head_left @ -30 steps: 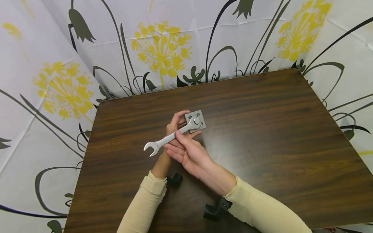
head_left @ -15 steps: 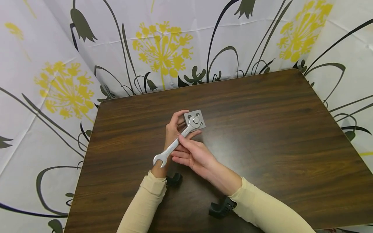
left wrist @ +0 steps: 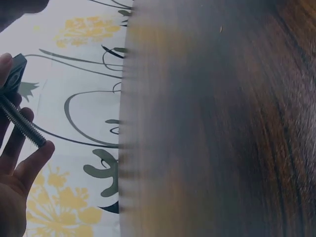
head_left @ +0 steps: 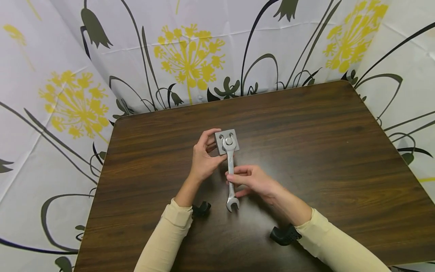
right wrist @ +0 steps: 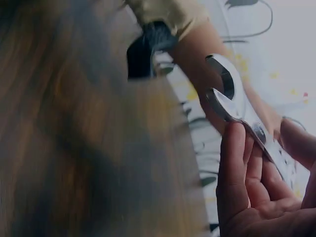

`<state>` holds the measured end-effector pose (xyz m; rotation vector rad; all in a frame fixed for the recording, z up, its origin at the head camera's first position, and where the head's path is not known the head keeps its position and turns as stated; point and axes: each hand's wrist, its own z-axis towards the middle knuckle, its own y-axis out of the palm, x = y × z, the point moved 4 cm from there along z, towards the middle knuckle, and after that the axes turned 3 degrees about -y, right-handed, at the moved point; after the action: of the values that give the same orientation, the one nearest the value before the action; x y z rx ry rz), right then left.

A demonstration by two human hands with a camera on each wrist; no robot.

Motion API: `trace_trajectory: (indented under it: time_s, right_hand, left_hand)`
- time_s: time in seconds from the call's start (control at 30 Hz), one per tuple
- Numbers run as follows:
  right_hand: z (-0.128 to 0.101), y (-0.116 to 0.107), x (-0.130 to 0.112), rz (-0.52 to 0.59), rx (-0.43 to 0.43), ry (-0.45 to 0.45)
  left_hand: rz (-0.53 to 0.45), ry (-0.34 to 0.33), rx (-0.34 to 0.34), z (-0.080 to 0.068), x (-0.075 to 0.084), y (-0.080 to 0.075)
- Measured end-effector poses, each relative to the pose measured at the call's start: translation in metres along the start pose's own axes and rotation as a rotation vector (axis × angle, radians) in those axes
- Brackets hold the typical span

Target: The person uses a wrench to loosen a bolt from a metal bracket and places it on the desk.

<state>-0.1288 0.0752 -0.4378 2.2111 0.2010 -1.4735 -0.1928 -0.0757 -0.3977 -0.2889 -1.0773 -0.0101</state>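
A square grey metal block (head_left: 219, 146) with holes is gripped at its left side and lower edge by my left hand (head_left: 203, 160). A bolt head (head_left: 229, 141) sits at the block's middle, and the threaded bolt shank (left wrist: 23, 123) sticks out behind, as the left wrist view shows. Around the bolt head lies the ring end of a combination wrench (head_left: 231, 164), whose handle points toward me. My right hand (head_left: 255, 181) pinches the handle between thumb and fingers. In the right wrist view the wrench's open end (right wrist: 232, 91) juts past the fingertips.
Both hands are above a dark wood-grain table (head_left: 323, 151). A white curtain (head_left: 129, 75) with yellow and grey flowers hangs behind and beside it. Black camera mounts (head_left: 284, 235) hang beneath both wrists.
The wrench handle has swung counterclockwise about the bolt, from pointing lower left to pointing straight toward me. My right hand moved right and nearer with it; my left hand and the block stayed nearly still.
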Motion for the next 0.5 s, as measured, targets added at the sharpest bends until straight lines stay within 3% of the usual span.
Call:
trace_trajectory:
  time_s: [0.17,0.4,0.5]
  right_hand:
    - [-0.006,-0.019,-0.011,-0.262,0.048,-0.049]
    - [-0.007,-0.035,-0.035,-0.698,0.091,-0.240]
    - [-0.006,-0.041,-0.045,-0.887,0.137,-0.265]
  left_hand:
    - [0.003,-0.031,-0.030,0.000,0.002,-0.002]
    - [-0.023,-0.084,-0.048,-0.002,0.003,-0.005]
    - [-0.029,-0.094,-0.061,-0.002,0.003,-0.006]
